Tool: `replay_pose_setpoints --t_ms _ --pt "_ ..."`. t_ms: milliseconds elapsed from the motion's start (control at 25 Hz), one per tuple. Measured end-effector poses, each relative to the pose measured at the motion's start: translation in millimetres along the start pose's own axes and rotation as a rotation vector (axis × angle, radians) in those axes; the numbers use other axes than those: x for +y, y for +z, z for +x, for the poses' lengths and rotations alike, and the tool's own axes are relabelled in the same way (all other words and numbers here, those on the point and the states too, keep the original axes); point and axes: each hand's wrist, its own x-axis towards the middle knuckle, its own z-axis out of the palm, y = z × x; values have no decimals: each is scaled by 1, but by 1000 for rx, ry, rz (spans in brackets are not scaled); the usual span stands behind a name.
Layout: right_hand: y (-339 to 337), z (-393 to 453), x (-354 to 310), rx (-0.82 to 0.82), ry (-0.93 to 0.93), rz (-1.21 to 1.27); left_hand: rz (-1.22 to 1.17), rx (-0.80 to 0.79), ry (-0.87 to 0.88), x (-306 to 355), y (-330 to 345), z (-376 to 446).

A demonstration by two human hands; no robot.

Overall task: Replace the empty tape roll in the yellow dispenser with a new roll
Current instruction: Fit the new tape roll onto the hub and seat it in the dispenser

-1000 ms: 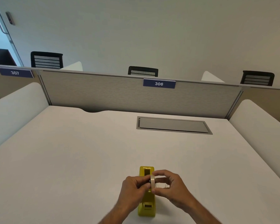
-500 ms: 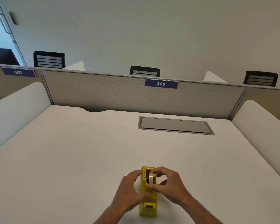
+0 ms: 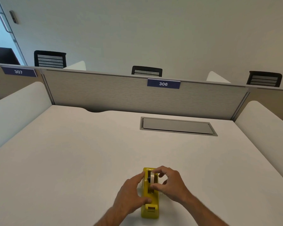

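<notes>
The yellow tape dispenser (image 3: 151, 207) stands lengthwise on the white desk near its front edge, cutter end toward me. A pale tape roll (image 3: 152, 176) on a dark hub sits upright in the dispenser's slot. My right hand (image 3: 169, 185) pinches the roll from the right, index finger over its top and thumb at its near side. My left hand (image 3: 132, 191) rests against the dispenser's left side, index finger along the upper wall and thumb pressed on its top just behind the cutter.
The white desk (image 3: 72, 160) has a grey cable hatch (image 3: 178, 126) set in it at the back right. Grey partition panels (image 3: 104, 93) with labels 306 and 307 close the back; white side dividers (image 3: 268, 128) flank the desk.
The roll has come down from above the dispenser into its slot. My left hand let go of the roll and moved onto the dispenser's side.
</notes>
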Motion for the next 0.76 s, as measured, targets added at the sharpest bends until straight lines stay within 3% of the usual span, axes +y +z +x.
replay_pose_setpoints --t_ms 760 --pt "7 9 8 -53 -19 -160 21 -14 -22 3 0 -4"
